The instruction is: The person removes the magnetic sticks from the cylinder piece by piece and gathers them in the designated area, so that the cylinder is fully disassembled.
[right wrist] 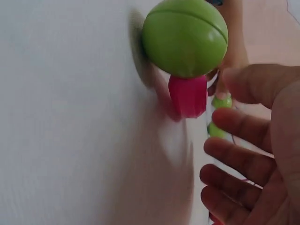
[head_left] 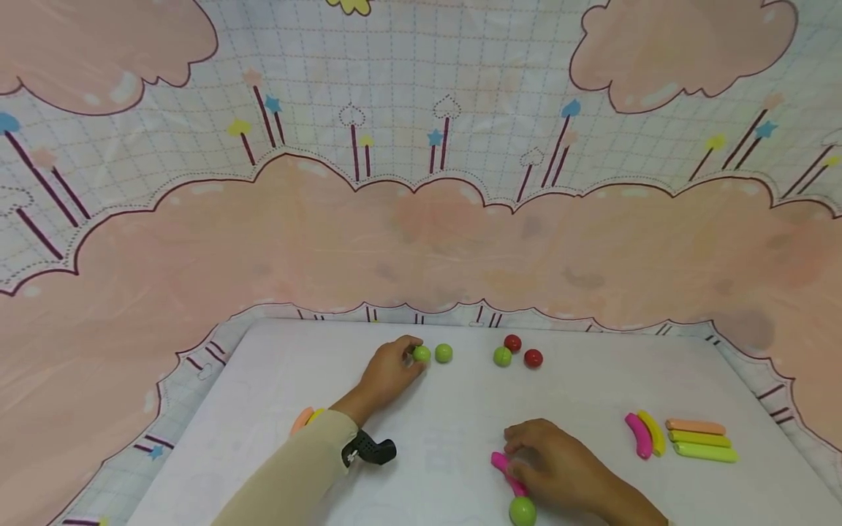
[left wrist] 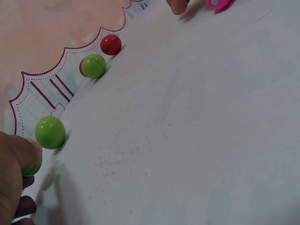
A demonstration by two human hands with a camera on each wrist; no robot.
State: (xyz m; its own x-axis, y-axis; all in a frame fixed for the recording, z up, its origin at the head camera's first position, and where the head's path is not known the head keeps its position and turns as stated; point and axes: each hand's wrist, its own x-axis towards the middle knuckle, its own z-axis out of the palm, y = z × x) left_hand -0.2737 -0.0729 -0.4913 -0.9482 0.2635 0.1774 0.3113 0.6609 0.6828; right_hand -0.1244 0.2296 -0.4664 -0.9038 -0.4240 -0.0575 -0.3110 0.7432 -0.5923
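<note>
At the back of the white table, my left hand pinches a green ball between thumb and fingers. In the left wrist view that ball is partly covered by the thumb. Just right of it lies a second green ball. Near the front, my right hand hovers with loosely bent, spread fingers beside a pink stick. A green ball with a seam line sits against the stick's near end. The right wrist view shows a gap between these fingers and the pink stick.
Farther right at the back are a green ball and two red balls. On the right side lie curved pink and yellow pieces and straight orange, yellow and green sticks. Orange and yellow pieces show behind my left sleeve.
</note>
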